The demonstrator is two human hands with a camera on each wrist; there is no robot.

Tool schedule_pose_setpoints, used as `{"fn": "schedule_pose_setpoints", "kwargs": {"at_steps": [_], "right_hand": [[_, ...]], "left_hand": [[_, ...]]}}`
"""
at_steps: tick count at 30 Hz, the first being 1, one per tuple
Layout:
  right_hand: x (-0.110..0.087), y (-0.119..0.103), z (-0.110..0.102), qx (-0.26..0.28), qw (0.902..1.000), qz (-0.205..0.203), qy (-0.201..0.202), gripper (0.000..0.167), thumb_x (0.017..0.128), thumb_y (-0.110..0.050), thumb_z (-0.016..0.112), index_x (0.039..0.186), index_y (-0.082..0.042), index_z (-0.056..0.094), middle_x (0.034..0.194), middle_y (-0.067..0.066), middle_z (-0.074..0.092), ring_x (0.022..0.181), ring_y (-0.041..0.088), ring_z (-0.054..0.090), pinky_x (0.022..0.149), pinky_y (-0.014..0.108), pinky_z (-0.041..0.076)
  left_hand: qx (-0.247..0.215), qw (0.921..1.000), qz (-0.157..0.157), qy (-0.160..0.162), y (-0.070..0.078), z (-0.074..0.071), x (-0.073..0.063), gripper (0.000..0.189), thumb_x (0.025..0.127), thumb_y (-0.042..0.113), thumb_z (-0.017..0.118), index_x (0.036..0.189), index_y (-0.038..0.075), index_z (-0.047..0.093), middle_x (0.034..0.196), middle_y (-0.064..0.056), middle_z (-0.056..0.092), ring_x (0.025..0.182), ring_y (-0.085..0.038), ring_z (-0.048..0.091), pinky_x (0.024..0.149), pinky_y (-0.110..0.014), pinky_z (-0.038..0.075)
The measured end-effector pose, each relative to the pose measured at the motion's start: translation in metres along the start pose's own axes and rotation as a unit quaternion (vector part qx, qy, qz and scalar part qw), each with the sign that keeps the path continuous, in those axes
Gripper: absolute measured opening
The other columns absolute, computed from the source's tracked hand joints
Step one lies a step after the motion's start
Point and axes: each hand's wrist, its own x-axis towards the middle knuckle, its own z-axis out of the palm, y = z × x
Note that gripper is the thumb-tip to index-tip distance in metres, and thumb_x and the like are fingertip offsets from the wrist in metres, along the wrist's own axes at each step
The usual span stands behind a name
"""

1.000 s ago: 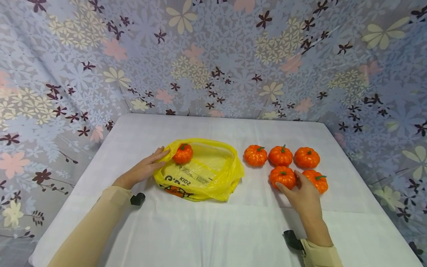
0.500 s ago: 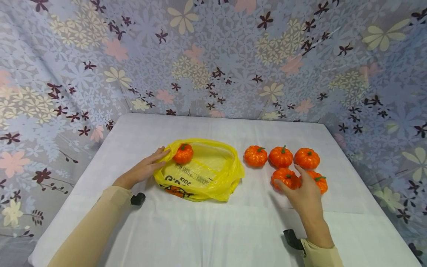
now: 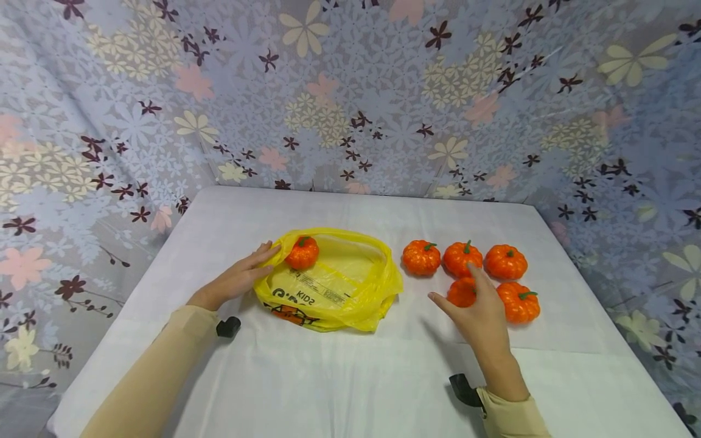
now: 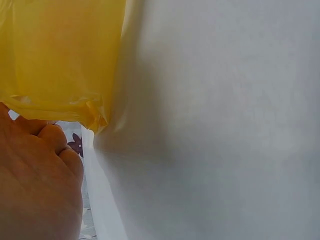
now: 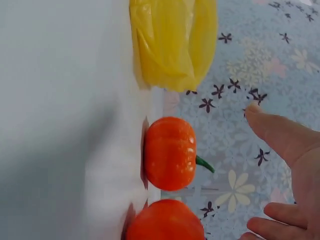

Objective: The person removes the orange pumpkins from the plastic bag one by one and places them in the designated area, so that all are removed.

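A yellow plastic bag [image 3: 350,310] lies with its mouth open left of centre, one small orange pumpkin [image 3: 302,253] inside. My left hand [image 3: 238,277] holds the bag's left rim; in the left wrist view its fingers meet the yellow plastic. To the right, my right hand [image 3: 482,316] is spread above a front pumpkin [image 3: 461,293], which it partly hides; thumb and fingers stand wide apart. Around it sit more pumpkins with green stems: a back-left one [image 3: 421,258], a back-middle one [image 3: 460,258], a back-right one [image 3: 506,261] and a front-right one [image 3: 518,304].
A white cloth [image 3: 328,377] covers the table. Behind it and at both sides hangs a flowered curtain [image 3: 350,109]. Black wrist mounts stick out beside both cuffs, a left one [image 3: 228,327] and a right one [image 3: 464,390].
My right hand has let go of the front pumpkin, risen and shifted left, its fingers spreading. That pumpkin stays at nearly the same spot. The left hand and the bag have not moved.
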Motion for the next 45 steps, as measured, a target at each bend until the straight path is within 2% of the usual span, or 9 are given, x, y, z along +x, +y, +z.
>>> {"fn": "schedule_pose_setpoints", "kwargs": {"at_steps": [3,8,15,20,23,27,39,45], "right_hand": [[0.001,-0.002,0.006,-0.006,0.9996,-0.020,0.019,0.098,0.074,-0.037,0.092,0.149,0.001,0.042,0.146,0.025,0.048,0.133,0.043,0.045,0.108,0.060,0.037],[0.002,-0.010,0.016,0.012,0.9991,-0.040,0.001,0.094,0.075,-0.038,0.091,0.147,0.000,0.045,0.140,0.022,0.054,0.126,0.040,0.052,0.104,0.058,0.043],[0.005,-0.030,0.035,0.032,0.9971,-0.019,-0.066,0.100,0.077,-0.048,0.086,0.152,-0.001,0.040,0.149,0.022,0.046,0.128,0.042,0.050,0.103,0.059,0.044],[0.008,-0.041,0.052,0.068,0.9930,-0.026,-0.093,0.092,0.078,-0.040,0.088,0.148,0.001,0.044,0.146,0.021,0.050,0.127,0.042,0.053,0.104,0.054,0.045],[0.010,-0.045,0.062,0.088,0.9902,-0.031,-0.104,0.089,0.078,-0.036,0.088,0.148,-0.002,0.046,0.147,0.017,0.050,0.128,0.040,0.052,0.105,0.051,0.045],[0.013,-0.051,0.074,0.089,0.9889,-0.022,-0.117,0.092,0.077,-0.038,0.088,0.150,-0.005,0.044,0.151,0.014,0.047,0.129,0.041,0.052,0.104,0.051,0.046],[0.014,-0.073,0.100,0.108,0.9845,-0.022,-0.137,0.092,0.076,-0.041,0.089,0.149,-0.005,0.047,0.148,0.015,0.050,0.128,0.035,0.055,0.103,0.048,0.048],[0.011,-0.084,0.115,0.113,0.9823,-0.036,-0.145,0.090,0.076,-0.040,0.089,0.147,-0.003,0.049,0.147,0.012,0.052,0.126,0.035,0.056,0.101,0.049,0.049]], "left_hand": [[0.003,1.0000,0.002,-0.001,0.001,0.001,0.001,0.058,0.108,0.037,0.039,0.161,0.020,0.025,0.168,-0.010,0.002,0.153,-0.035,-0.003,0.116,-0.065,-0.003],[0.007,1.0000,0.002,-0.003,0.001,0.001,0.001,0.058,0.107,0.039,0.039,0.161,0.020,0.026,0.168,-0.011,0.002,0.152,-0.036,-0.003,0.116,-0.066,-0.003],[0.000,1.0000,-0.001,-0.004,0.000,0.000,0.000,0.058,0.107,0.038,0.040,0.161,0.021,0.026,0.168,-0.010,0.002,0.153,-0.036,-0.003,0.116,-0.066,-0.003],[-0.001,1.0000,-0.001,-0.007,-0.001,0.001,-0.001,0.059,0.107,0.039,0.040,0.161,0.021,0.025,0.168,-0.010,0.001,0.152,-0.036,-0.003,0.116,-0.065,-0.003],[-0.003,1.0000,-0.001,-0.007,0.000,0.002,-0.002,0.059,0.107,0.039,0.040,0.161,0.020,0.025,0.168,-0.009,0.001,0.153,-0.035,-0.003,0.116,-0.065,-0.003],[-0.003,1.0000,-0.003,-0.006,0.002,0.001,-0.002,0.059,0.107,0.038,0.039,0.162,0.021,0.025,0.168,-0.009,0.001,0.153,-0.034,-0.004,0.116,-0.064,-0.003],[0.009,0.9999,0.002,-0.004,0.003,-0.001,0.000,0.058,0.108,0.038,0.039,0.161,0.020,0.025,0.168,-0.011,0.002,0.153,-0.035,-0.003,0.117,-0.064,-0.001],[0.012,0.9999,-0.004,-0.003,0.000,0.000,0.001,0.059,0.107,0.039,0.039,0.162,0.021,0.025,0.168,-0.010,0.002,0.153,-0.034,-0.002,0.117,-0.064,-0.001]]}}
